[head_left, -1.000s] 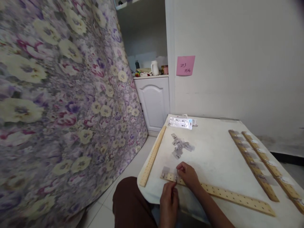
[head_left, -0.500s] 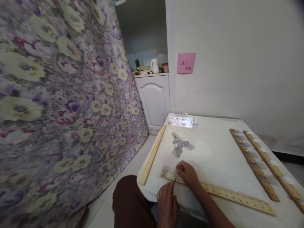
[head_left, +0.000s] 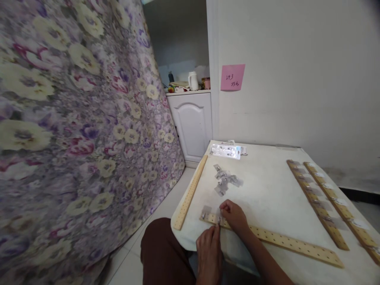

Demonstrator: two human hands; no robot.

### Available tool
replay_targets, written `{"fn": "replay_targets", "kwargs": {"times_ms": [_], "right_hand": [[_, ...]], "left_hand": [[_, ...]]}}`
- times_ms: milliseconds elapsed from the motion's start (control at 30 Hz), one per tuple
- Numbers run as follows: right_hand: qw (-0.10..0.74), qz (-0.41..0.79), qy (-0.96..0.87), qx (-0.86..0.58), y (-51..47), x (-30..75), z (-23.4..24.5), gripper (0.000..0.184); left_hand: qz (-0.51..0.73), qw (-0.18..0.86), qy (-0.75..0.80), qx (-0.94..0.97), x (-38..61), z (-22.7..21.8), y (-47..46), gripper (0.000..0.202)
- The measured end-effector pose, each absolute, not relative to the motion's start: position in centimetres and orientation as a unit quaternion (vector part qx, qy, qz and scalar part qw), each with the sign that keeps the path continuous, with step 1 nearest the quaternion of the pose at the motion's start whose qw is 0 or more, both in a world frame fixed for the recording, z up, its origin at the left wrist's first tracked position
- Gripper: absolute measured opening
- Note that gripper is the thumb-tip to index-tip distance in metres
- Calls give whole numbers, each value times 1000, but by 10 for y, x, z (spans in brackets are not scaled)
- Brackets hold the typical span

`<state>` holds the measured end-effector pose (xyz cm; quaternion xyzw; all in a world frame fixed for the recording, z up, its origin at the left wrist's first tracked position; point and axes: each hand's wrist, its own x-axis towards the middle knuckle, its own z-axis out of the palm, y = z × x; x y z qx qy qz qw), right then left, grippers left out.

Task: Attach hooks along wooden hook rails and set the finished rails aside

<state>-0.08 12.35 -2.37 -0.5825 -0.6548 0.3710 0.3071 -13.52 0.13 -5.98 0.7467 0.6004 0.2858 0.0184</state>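
A pale wooden strip with rows of holes (head_left: pixel 285 242) lies along the near edge of the table. At its left end sits a clear plastic piece with a small metal clip (head_left: pixel 204 213). Just right of that, a second small metal clip (head_left: pixel 219 218) is at the strip. My right hand (head_left: pixel 234 215), fingers pinched, holds the clear plastic piece of this second clip from the far side. From the near side, my left hand (head_left: pixel 208 247) has its fingers together against the clip's lower end; its grip is partly hidden.
Several loose clips with clear plastic (head_left: pixel 225 180) lie in a pile beyond my hands. Another holed strip (head_left: pixel 190 194) runs along the left edge. On the right lie two strips fitted with clips (head_left: pixel 316 202). Clear packaging (head_left: pixel 225 151) rests at the back; a floral curtain (head_left: pixel 89 138) hangs left.
My left hand's fingers have risen slightly toward the second clip and closed up more. My right hand stays almost in place; the view has shifted a little.
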Motion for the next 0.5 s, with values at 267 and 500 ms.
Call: {"fn": "replay_targets", "kwargs": {"times_ms": [267,500], "right_hand": [[309,366,-653,-587,121,-1,-23,12],[309,366,-666,-572,120,0,-21,12]], "left_hand": [[285,13,595,752,-134,-55,2,69],[286,14,595,751,-135,-52,3,64]]}}
